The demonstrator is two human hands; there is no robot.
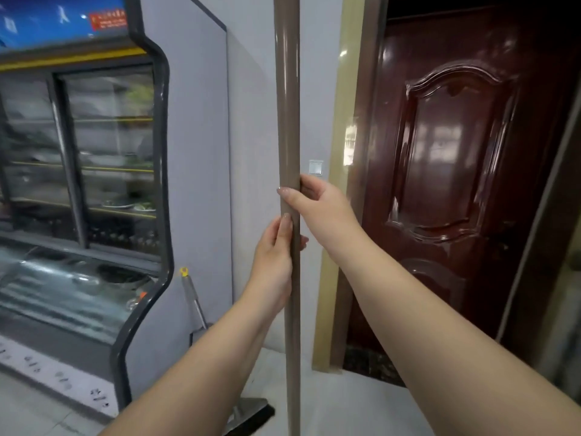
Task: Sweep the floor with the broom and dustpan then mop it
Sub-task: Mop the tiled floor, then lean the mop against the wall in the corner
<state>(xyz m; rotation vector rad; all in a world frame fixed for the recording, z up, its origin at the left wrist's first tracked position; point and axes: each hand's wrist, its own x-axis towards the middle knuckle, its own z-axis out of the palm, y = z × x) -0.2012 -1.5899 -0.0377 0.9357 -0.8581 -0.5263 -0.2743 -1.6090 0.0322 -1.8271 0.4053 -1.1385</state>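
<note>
A long, glossy grey-brown handle (287, 105) stands upright in the middle of the view, running from the top edge to the bottom edge. Its lower end is out of sight, so I cannot tell which tool it belongs to. My right hand (317, 202) grips the handle from the right at mid-height. My left hand (276, 259) grips it from the left, just below the right hand. A broom with a grey stick and yellow cap (192, 297) leans against the wall behind my left arm. Its dark-bristled head (251, 413) rests on the floor.
A glass-fronted display fridge (94, 184) fills the left side. A dark red panelled door (456, 168) stands on the right, with a light switch (315, 167) on the grey wall beside its frame. Pale floor tiles (345, 404) lie below.
</note>
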